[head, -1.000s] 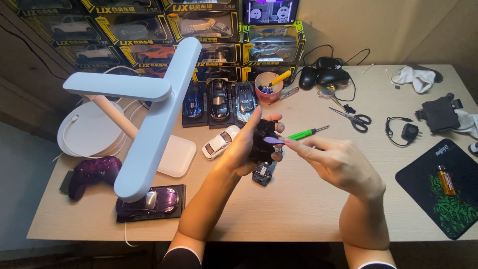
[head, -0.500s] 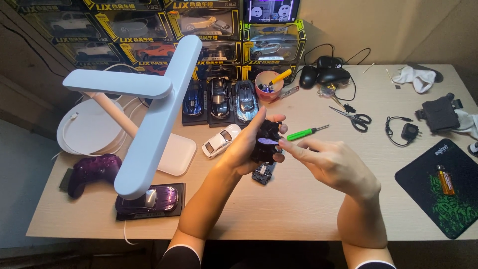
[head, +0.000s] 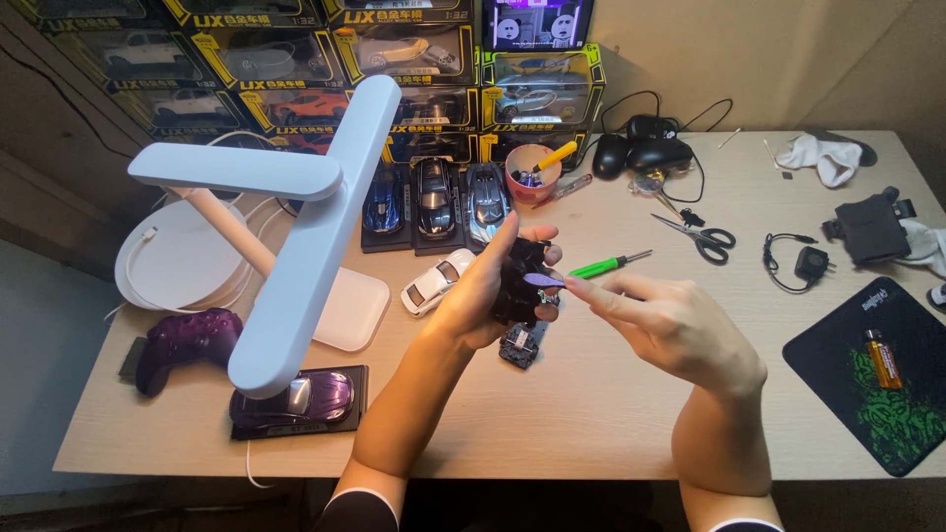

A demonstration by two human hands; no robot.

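The left hand (head: 483, 296) wraps a small black model-car part (head: 520, 281) above the desk (head: 591, 414), fingers closed around its sides. The right hand (head: 670, 325) pinches a thin purple pick (head: 544, 280) against it. The part looks light, rigid and probably brittle, best held by its edges. Another piece (head: 519, 345) lies beneath.

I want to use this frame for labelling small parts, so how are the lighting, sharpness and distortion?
Head view: warm, even light on the desk; the left hand and right hand are sharp, without motion blur; the black toy car is too dark for detail; slight wide-angle bending at the edges; the white lamp hides part of the desk.
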